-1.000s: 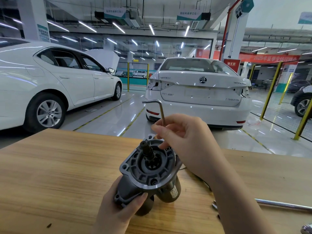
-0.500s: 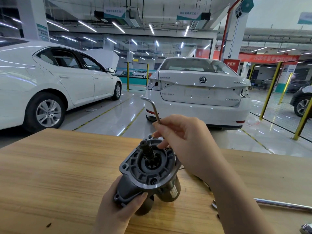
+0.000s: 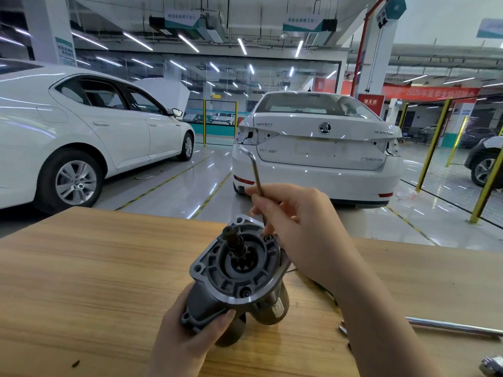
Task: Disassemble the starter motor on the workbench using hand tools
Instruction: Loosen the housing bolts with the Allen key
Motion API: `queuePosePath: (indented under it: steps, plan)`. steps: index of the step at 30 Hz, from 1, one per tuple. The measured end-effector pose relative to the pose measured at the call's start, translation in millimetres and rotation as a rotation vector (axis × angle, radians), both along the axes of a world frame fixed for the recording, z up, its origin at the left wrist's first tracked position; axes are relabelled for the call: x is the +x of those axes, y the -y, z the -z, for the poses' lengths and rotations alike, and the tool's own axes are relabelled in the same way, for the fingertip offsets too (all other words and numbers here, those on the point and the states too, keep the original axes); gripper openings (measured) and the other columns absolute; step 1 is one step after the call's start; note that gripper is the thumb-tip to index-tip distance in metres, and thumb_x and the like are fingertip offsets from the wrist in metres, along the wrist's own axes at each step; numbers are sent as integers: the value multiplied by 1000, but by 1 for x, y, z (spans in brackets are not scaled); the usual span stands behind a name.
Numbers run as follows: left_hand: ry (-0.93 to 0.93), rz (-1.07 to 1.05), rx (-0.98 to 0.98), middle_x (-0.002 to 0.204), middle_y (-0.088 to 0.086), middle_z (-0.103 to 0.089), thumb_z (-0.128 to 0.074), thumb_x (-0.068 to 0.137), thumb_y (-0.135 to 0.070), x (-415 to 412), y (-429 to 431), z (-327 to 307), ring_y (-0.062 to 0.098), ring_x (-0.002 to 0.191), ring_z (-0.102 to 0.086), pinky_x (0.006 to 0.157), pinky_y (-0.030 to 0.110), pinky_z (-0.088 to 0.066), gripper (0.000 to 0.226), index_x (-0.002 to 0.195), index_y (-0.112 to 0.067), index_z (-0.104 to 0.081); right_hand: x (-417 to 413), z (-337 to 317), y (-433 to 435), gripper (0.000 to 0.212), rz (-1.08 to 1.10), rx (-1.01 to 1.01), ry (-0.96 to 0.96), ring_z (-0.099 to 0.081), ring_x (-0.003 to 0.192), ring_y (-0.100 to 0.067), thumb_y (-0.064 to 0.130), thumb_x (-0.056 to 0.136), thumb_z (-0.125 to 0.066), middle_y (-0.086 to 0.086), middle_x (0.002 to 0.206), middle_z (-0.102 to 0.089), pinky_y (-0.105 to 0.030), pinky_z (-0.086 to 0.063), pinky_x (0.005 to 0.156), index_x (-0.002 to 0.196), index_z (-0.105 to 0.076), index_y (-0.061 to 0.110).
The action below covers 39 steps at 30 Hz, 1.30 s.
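Gripping the motor (image 3: 239, 273) low on its body with our left hand (image 3: 190, 341), nose end up, over the bench (image 3: 81, 268). Right hand (image 3: 299, 227) pinches the hex key (image 3: 255, 172), long leg near upright, tip aimed down at the screw (image 3: 268, 237) on the far right edge of the flange (image 3: 215, 281) (seating hidden behind fingers (image 3: 261, 206)). Next turn runs about that axis, we reckon.

Open workbench (image 3: 81, 281) left of starter motor (image 3: 236, 270); chrome bar (image 3: 449, 326) right.
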<state>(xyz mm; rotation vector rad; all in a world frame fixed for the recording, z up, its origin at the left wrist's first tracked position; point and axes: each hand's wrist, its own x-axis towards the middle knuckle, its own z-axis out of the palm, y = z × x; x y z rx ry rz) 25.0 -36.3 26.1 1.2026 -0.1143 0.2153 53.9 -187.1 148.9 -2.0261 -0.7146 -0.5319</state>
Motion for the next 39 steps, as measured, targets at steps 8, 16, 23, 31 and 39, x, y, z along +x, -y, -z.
queuePosePath:
  steps: [8,16,23,31,39]
  plan:
    - [3,44,-18,77,0,-74,-55,68,28,-3,1,-2,6,66,-69,53,10,-51,44,93,-8,-61,1,1,-2,18,66,75,25,-60,55,-6,39,79,-66,14,62,-59,-21,-49,52,68,-54,32]
    - [1,39,-15,74,1,-74,-54,68,29,-3,2,-3,7,62,-69,51,11,-51,43,91,-7,-61,-2,-1,-1,18,43,52,5,-62,60,-4,30,83,-65,8,71,-69,-32,-56,65,68,-56,32]
    - [31,46,-34,82,3,-75,-73,55,21,2,-1,3,11,72,-70,56,13,-52,44,83,-12,-72,-2,-1,-3,18,68,75,4,-63,60,-7,42,76,-66,8,68,-65,-32,-55,61,72,-52,33]
    - [12,57,-113,84,6,-75,-62,47,10,6,-2,5,14,73,-71,55,15,-53,51,93,-9,-63,-3,-2,0,18,27,80,14,-62,57,-4,30,79,-69,7,70,-70,-24,-53,60,64,-60,32]
    - [-44,-5,3,78,-6,-74,-67,62,20,6,-3,2,4,67,-68,54,12,-51,45,89,-16,-63,12,-4,25,26,89,518,39,-47,54,-5,12,96,-41,9,52,-52,-24,-45,62,76,-54,20]
